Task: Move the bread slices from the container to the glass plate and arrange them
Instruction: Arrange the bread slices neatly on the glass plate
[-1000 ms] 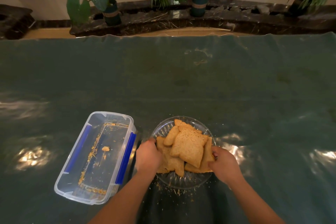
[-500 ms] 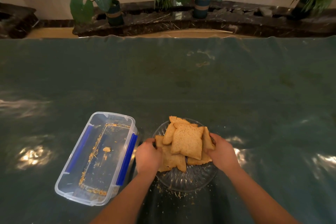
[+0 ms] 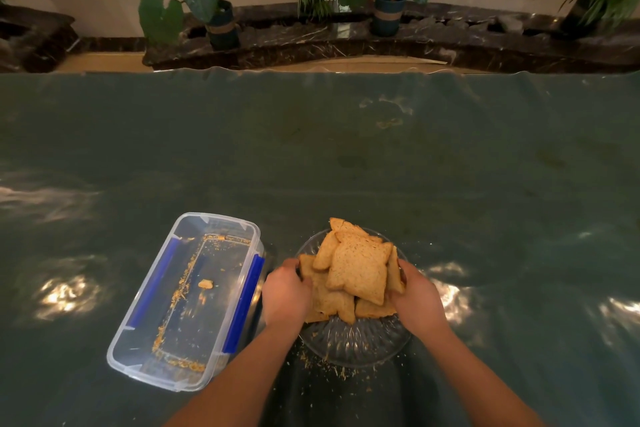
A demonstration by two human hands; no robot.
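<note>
A loose pile of brown bread slices (image 3: 356, 270) lies on the clear glass plate (image 3: 356, 343) near the table's front edge. My left hand (image 3: 285, 295) presses against the pile's left side and my right hand (image 3: 417, 298) cups its right side, so the stack is squeezed between both palms. The pile sits towards the plate's far half. To the left stands the clear plastic container (image 3: 187, 302) with blue side clips; it holds only crumbs and one small bread scrap (image 3: 205, 283).
A dark green cloth (image 3: 346, 156) covers the table. Crumbs lie scattered in front of the plate. Beyond the far table edge runs a dark marble ledge with several potted plants (image 3: 214, 10).
Both hands have closed in on the sides of the bread pile, pushing the slices together and slightly away from me on the plate. The container has not moved.
</note>
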